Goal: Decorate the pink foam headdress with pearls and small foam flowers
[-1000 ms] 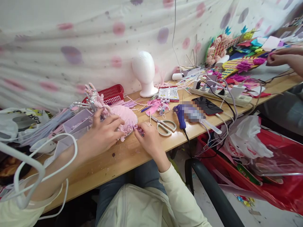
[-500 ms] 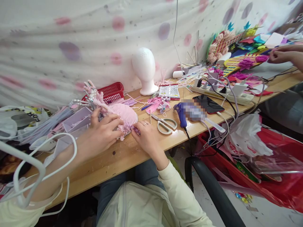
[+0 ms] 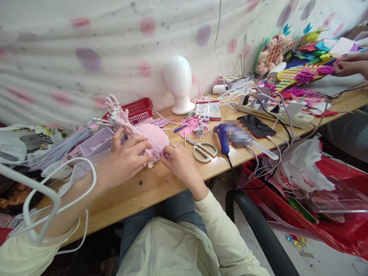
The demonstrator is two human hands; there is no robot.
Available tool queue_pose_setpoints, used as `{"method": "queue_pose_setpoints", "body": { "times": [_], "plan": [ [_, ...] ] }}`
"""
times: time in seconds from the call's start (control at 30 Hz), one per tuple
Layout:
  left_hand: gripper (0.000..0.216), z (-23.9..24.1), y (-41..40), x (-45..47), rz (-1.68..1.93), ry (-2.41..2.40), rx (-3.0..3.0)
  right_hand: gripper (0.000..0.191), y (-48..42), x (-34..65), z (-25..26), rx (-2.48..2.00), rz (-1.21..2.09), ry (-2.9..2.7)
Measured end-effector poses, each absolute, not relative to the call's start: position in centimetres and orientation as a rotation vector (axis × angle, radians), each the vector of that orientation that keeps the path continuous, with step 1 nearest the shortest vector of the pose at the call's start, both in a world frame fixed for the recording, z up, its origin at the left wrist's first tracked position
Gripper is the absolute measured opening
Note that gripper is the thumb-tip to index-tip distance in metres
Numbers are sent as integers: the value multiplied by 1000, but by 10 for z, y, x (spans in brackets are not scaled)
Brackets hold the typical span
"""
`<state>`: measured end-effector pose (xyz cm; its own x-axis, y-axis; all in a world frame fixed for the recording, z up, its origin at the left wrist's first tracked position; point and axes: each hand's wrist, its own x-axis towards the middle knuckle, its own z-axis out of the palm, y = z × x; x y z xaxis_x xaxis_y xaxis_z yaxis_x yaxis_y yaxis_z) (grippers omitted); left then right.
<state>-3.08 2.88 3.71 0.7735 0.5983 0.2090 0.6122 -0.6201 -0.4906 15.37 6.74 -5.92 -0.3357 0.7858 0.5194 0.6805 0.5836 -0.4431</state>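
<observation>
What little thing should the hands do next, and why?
Maybe the right hand should gently press the purple bit it pinches against the pink pearl-trimmed piece, since it's right at the edge and the left hand rests on the piece.

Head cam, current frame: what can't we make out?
All head view:
- pink piece: partly hidden by left hand
- right hand: what its fingertips touch, hidden by its fingers
- glue gun: area right of it, blurred by pixelation
- packet: print too small
- co-worker's hand: arm cut off by right edge
</observation>
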Motion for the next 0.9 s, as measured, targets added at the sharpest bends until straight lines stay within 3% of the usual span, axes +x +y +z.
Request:
{"method": "queue_pose_setpoints", "body": {
  "times": [0.43, 0.9],
  "plan": [
    [31, 36, 30, -38, -117, -970, -2463, 17, 89, 149, -22, -1212, 226, -2312],
    [28, 32, 29, -37, -101, -971, -2422, 16, 98, 138, -22, -1177, 206, -2311]
  ]
}}
